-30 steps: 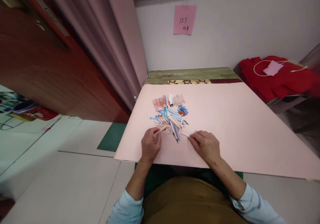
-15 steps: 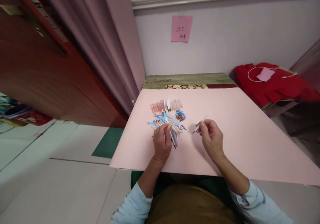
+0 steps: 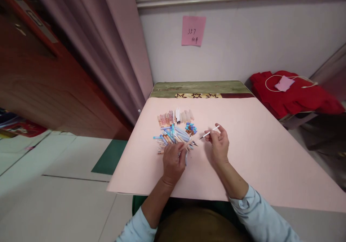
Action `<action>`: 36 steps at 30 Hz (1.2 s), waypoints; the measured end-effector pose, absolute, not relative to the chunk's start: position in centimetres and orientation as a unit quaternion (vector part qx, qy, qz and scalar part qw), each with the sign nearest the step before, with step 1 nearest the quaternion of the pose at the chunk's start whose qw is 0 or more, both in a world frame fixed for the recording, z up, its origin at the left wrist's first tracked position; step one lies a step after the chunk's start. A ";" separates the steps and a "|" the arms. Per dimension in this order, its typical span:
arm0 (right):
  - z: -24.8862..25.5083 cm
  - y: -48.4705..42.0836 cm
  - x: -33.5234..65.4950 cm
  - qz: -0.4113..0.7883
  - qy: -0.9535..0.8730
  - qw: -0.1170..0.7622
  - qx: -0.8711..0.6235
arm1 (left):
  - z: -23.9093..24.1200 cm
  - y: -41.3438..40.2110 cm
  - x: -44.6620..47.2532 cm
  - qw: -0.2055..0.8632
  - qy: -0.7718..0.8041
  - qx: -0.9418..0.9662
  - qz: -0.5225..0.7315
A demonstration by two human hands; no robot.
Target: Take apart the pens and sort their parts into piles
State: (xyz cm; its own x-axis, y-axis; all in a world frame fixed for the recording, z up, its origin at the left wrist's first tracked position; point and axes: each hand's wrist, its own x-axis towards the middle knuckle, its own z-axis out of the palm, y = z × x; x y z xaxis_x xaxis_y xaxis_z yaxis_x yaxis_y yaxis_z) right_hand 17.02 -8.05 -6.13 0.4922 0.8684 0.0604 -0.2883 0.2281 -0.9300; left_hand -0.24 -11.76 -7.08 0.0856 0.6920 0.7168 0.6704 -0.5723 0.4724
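A pile of pens and pen parts [image 3: 173,136], blue, orange and beige, lies on a pink sheet [image 3: 256,152] covering the table. My left hand [image 3: 173,162] rests at the pile's near edge, fingers closed round a beige pen barrel [image 3: 187,145] that points up and right. To the right of the pile my right hand [image 3: 218,144] is raised a little, pinching a thin white refill [image 3: 209,132] between thumb and fingers. Behind the pile lies a row of sorted pieces [image 3: 174,117], and a small heap of blue and brown caps [image 3: 190,128] sits beside it.
The table's far end [image 3: 200,87] shows green wood with a patterned strip. A wall with a pink note [image 3: 193,30] stands behind. Red cloth with a white cord [image 3: 292,90] lies at the right. A curtain [image 3: 113,47] and a wooden door [image 3: 40,76] are at the left.
Both hands lifted their pieces off the sheet. The right hand rose and turned with the white refill; the left hand shifted right with the beige barrel. The camera view moved slightly.
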 end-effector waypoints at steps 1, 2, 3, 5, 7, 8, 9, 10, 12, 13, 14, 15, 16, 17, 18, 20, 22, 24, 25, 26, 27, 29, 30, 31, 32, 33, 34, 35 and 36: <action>-6.0 -8.2 17.0 0.412 -0.300 0.717 -0.476 | -7.1 -11.8 -0.3 0.030 0.467 0.727 0.502; -5.9 -8.3 17.0 0.423 -0.296 0.712 -0.476 | -7.1 -11.9 -0.3 0.057 0.476 0.713 0.512; -5.9 -8.4 17.0 0.432 -0.295 0.708 -0.474 | -7.1 -12.0 -0.4 0.093 0.488 0.691 0.525; -5.9 -8.4 17.0 0.448 -0.289 0.705 -0.468 | -7.0 -12.2 -0.6 0.176 0.515 0.630 0.555; -6.0 -8.4 16.9 0.465 -0.272 0.702 -0.465 | -6.8 -12.4 -0.8 0.248 0.530 0.554 0.592; -6.0 -8.3 16.9 0.472 -0.261 0.701 -0.466 | -6.7 -12.4 -0.8 0.274 0.530 0.519 0.612; -6.0 -8.3 16.9 0.479 -0.249 0.698 -0.469 | -6.6 -12.4 -0.9 0.294 0.527 0.488 0.630; -6.0 -8.3 17.0 0.486 -0.240 0.695 -0.473 | -6.5 -12.4 -0.9 0.309 0.523 0.464 0.645; -5.9 -8.3 17.0 0.500 -0.229 0.687 -0.475 | -6.4 -12.3 -0.9 0.334 0.512 0.434 0.662; -5.8 -8.3 17.0 0.504 -0.230 0.685 -0.474 | -6.3 -12.2 -0.9 0.343 0.505 0.428 0.666; -5.7 -8.4 17.0 0.505 -0.234 0.685 -0.470 | -6.4 -12.2 -1.0 0.346 0.498 0.429 0.669; -5.7 -8.4 17.0 0.501 -0.241 0.688 -0.467 | -6.4 -12.2 -1.1 0.342 0.492 0.434 0.673; -5.6 -8.4 17.0 0.493 -0.251 0.692 -0.463 | -6.5 -12.1 -1.1 0.332 0.488 0.441 0.676; -5.6 -8.4 17.0 0.485 -0.261 0.696 -0.460 | -6.6 -12.1 -1.2 0.320 0.485 0.447 0.680; -5.6 -8.5 17.0 0.480 -0.270 0.699 -0.457 | -6.7 -12.1 -1.3 0.311 0.484 0.452 0.682; -5.6 -8.5 17.0 0.481 -0.274 0.697 -0.456 | -6.9 -12.1 -1.4 0.310 0.485 0.453 0.681; -5.6 -8.5 17.0 0.492 -0.266 0.690 -0.459 | -7.0 -12.1 -1.4 0.324 0.487 0.448 0.676; -5.6 -8.5 16.9 0.505 -0.265 0.680 -0.461 | -6.9 -12.2 -1.3 0.334 0.483 0.450 0.673; -5.6 -8.6 16.9 0.511 -0.268 0.675 -0.460 | -6.9 -12.2 -1.2 0.343 0.477 0.451 0.672; -5.6 -8.6 16.9 0.516 -0.275 0.670 -0.458 | -6.8 -12.2 -1.1 0.356 0.469 0.453 0.669; -5.7 -8.6 16.9 0.520 -0.281 0.666 -0.455 | -6.8 -12.3 -1.1 0.371 0.461 0.454 0.666; -5.8 -8.7 16.9 0.526 -0.291 0.661 -0.449 | -6.7 -12.4 -1.0 0.402 0.447 0.454 0.658; -5.9 -8.7 17.0 0.527 -0.295 0.660 -0.446 | -6.7 -12.4 -1.0 0.411 0.445 0.454 0.654; -6.0 -8.8 17.0 0.529 -0.299 0.659 -0.443 | -6.7 -12.5 -1.0 0.414 0.445 0.456 0.651; -6.0 -8.8 17.0 0.531 -0.303 0.658 -0.439 | -6.7 -12.5 -1.1 0.413 0.447 0.458 0.648; -6.0 -8.8 17.0 0.533 -0.307 0.657 -0.435 | -6.7 -12.5 -1.1 0.411 0.450 0.462 0.644; -6.0 -8.9 17.0 0.536 -0.313 0.655 -0.431 | -6.6 -12.5 -1.1 0.408 0.453 0.466 0.641; -6.0 -8.9 17.0 0.540 -0.319 0.651 -0.427 | -6.6 -12.5 -1.2 0.404 0.457 0.470 0.638; -6.0 -9.0 16.9 0.542 -0.324 0.649 -0.424 | -6.5 -12.5 -1.2 0.400 0.462 0.473 0.635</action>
State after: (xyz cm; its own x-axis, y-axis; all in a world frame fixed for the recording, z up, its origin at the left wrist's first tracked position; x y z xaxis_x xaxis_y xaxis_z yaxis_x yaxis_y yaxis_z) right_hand 16.94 -8.95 -5.96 0.2014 0.9787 -0.0393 -0.4287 0.0520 -0.9020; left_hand -1.17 -12.52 -6.49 -0.2314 0.9449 0.2315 -0.0709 -0.2537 0.9647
